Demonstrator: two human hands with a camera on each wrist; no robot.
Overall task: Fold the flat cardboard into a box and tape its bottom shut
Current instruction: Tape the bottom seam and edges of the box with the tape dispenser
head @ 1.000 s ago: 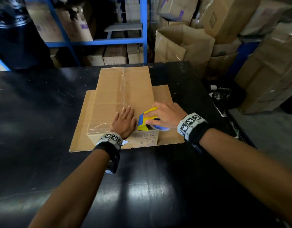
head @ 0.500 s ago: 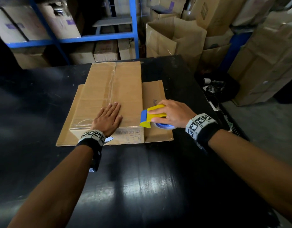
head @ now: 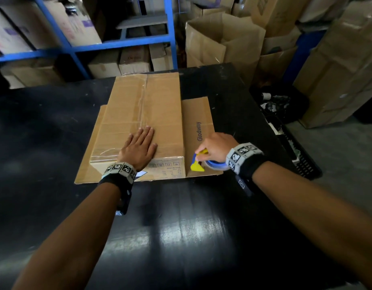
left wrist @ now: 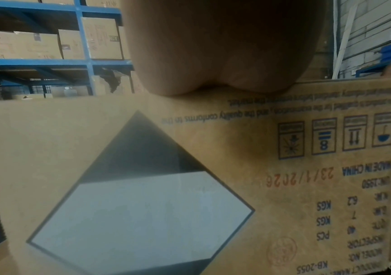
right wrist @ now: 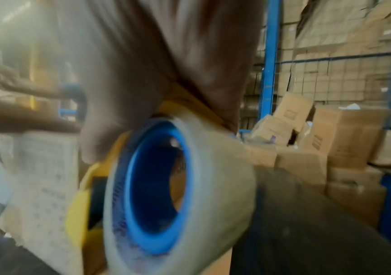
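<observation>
While the table (head: 55,132) carried the box (head: 160,97) bottom-up, its taped seam ran lengthwise away from the person, from the near edge to the far one. Flat and straight-fingered, the left hand (head: 140,146) pressed the near end of that seam, so it was the hand nearer the tape line. Off the box's right side, over a spread flap (head: 198,114), the right hand (head: 216,146) was curled round the dispenser (head: 198,164).

At frame centre, a box (head: 143,114) is pressed flat-handed by the left hand (head: 139,148) on a black table (head: 181,227). At centre right, a tape dispenser (head: 202,163) is gripped by the right hand (head: 217,146) over a flap (head: 198,114).
</observation>
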